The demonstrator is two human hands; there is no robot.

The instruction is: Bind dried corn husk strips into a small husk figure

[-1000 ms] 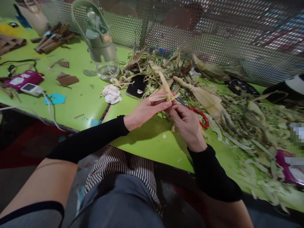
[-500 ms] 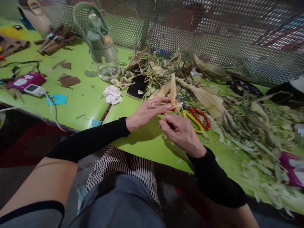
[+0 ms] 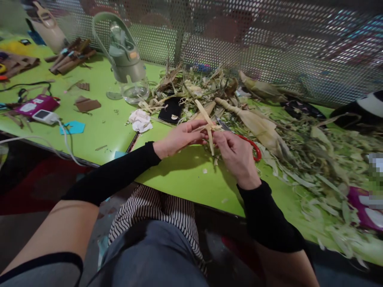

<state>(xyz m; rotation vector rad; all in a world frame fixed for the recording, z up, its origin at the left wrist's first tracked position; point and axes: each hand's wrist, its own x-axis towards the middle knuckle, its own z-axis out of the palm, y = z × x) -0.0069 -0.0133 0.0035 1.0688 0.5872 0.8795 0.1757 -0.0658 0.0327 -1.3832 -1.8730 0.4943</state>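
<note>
Pale corn husk strips cross one another between my two hands, above the front part of the green table. My left hand is closed on their left side, with one strip lying along its fingers. From the right, my right hand pinches the strips near the crossing. One strip points up and away; another hangs down toward me. Scissors with a red handle lie just behind my right hand, which hides part of them.
Shredded husks cover the right and back of the table, with a black phone among them. Crumpled tissue and a green water bottle stand left of centre. A perforated metal screen borders the back. A white cable runs over the front edge.
My right hand has moved up and right to the crossing. The upright strip now leans left, and one strip hangs downward. The yellow scissor handle has become hidden.
</note>
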